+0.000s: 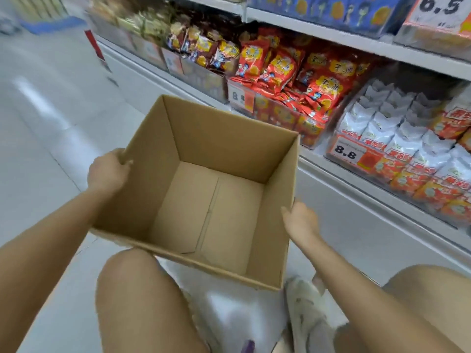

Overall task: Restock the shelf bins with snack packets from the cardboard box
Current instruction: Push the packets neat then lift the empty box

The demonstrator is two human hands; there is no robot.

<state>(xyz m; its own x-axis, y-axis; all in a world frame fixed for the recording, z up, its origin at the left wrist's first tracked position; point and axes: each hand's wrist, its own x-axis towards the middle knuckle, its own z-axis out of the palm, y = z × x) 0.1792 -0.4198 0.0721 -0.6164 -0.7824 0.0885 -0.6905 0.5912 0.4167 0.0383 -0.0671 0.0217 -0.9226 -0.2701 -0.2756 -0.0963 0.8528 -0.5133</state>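
An open cardboard box (224, 138) hangs in front of me above my knees, and its inside holds nothing. My left hand (108, 169) grips the box's left wall at the rim, fingers curled over the edge. My right hand (300, 220) rests against the outside of the right wall near the near corner, fingers fairly straight. On the shelf beyond, a bin is heaped with red snack packets (280, 70). To its right stand rows of white and orange packets (397, 133). Dark red packets (201, 47) fill a bin to the left.
The white shelf ledge (356, 189) runs diagonally along the right. Price tags reading 8.8 (348, 151) hang on the bin fronts. An upper shelf carries blue boxes (331, 8). Pale floor tiles (51, 110) spread to the left. My knees and a slipper (305, 309) sit below the box.
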